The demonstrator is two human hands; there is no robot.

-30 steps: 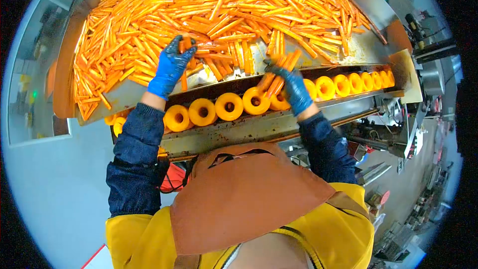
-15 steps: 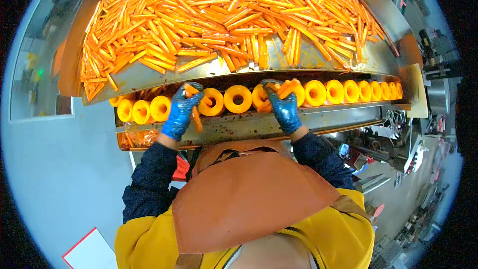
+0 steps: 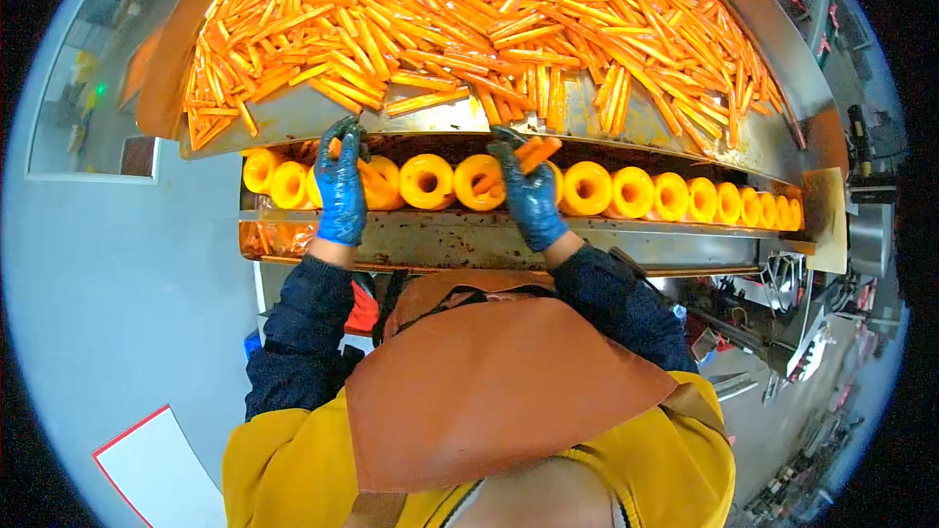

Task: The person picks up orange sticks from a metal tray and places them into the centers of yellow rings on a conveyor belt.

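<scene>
My left hand (image 3: pixel 340 191), in a wet blue glove, is closed over the row of hollow yellow-orange rollers (image 3: pixel 426 181), with a bit of orange stick showing between its fingers. Another orange piece juts out at its right side. My right hand (image 3: pixel 531 194), gloved the same way, grips glossy orange sticks (image 3: pixel 538 152); one end points up and right, another reaches toward the mouth of a roller (image 3: pixel 480 182). Behind both hands, a metal tray (image 3: pixel 430 121) carries a thick heap of similar loose sticks (image 3: pixel 411 29).
A metal ledge (image 3: pixel 440 232) with dark crumbs runs along the near side of the rollers. Below its left end lies orange material in clear plastic (image 3: pixel 284 238). A beige board (image 3: pixel 827 220) stands at the right end. My brown apron (image 3: pixel 499 396) hangs close to the ledge.
My left hand has risen toward the tray edge, and the stick that hung below it no longer shows there. My right hand has moved left along the rollers. The view has shifted slightly.
</scene>
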